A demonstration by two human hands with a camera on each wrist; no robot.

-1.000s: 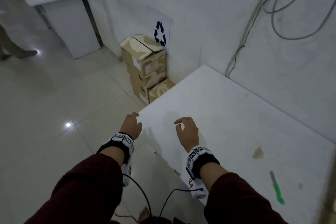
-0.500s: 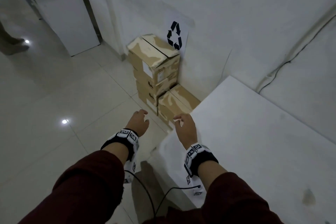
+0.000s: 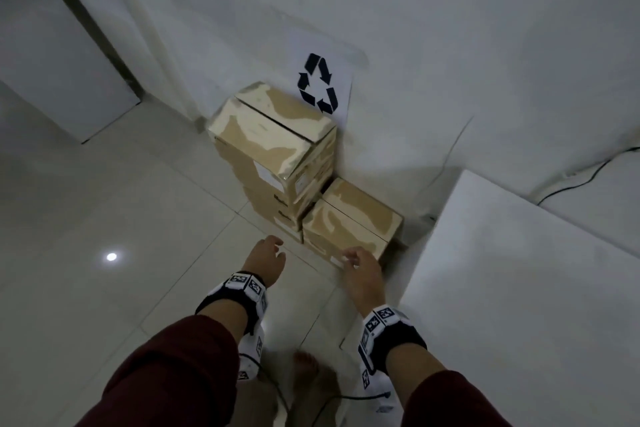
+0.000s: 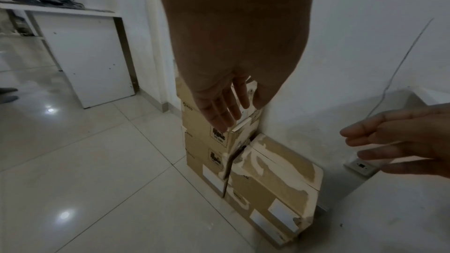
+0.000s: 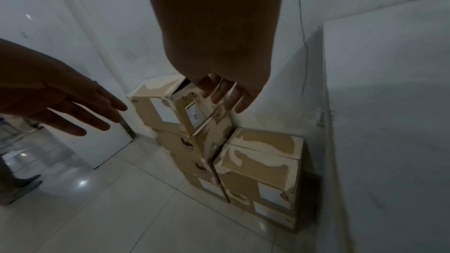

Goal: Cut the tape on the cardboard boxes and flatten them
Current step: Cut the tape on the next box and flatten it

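A tall stack of brown cardboard boxes (image 3: 273, 135) stands on the floor against the wall. A single low box (image 3: 353, 218) sits right of it, with torn pale patches on top. My left hand (image 3: 268, 255) reaches forward over the floor in front of the stack, fingers straight and empty. My right hand (image 3: 358, 265) hovers just before the low box's near edge, fingers spread, holding nothing. The wrist views show the left hand's fingers (image 4: 219, 107) and the right hand's fingers (image 5: 226, 93) stretched toward the stack (image 5: 175, 118) and the low box (image 4: 275, 176), apart from both.
A white table (image 3: 519, 288) stands close on the right, its corner beside the low box. A recycling sign (image 3: 318, 83) hangs on the wall behind the stack. A white cabinet (image 3: 52, 62) stands at the far left. My bare foot (image 3: 308, 367) is on the tiled floor.
My view has swung from the table down to the boxes. Both hands have left the table's edge and moved forward toward the boxes. The green tool on the table is out of view.
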